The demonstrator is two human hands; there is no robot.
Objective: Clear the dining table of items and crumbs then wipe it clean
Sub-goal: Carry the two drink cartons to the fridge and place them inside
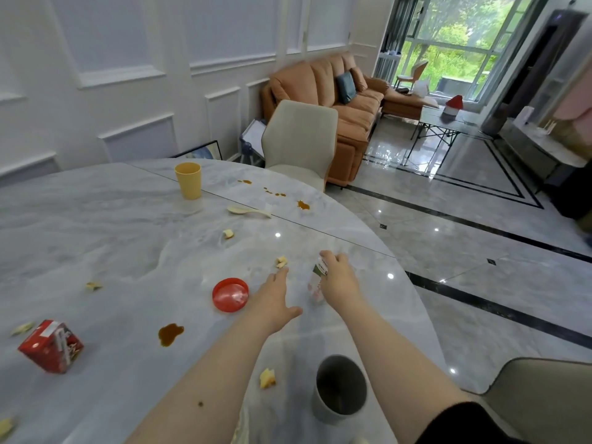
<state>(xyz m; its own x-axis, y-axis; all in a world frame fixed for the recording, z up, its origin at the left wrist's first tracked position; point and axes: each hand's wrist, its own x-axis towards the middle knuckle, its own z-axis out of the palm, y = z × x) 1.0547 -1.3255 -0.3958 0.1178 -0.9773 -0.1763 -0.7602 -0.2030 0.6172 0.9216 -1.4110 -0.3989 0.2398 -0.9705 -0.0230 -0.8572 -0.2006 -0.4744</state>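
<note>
Clearing is under way: the right hand [339, 280] grips what looks like a small carton [317, 285] on the table [96, 225], while the left hand [275, 299] (fingers straight) reaches toward a crumb [281, 262], to pinch next.

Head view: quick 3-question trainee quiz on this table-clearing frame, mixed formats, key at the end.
1. True or false: the yellow cup lies tipped on its side.
2. Multiple choice: what does the right hand grip? A) the red lid B) a small carton C) the pale spoon
3. Fill in: the left hand reaches with straight fingers toward a food ____.

Key
1. False, it stands upright.
2. B
3. crumb
</note>
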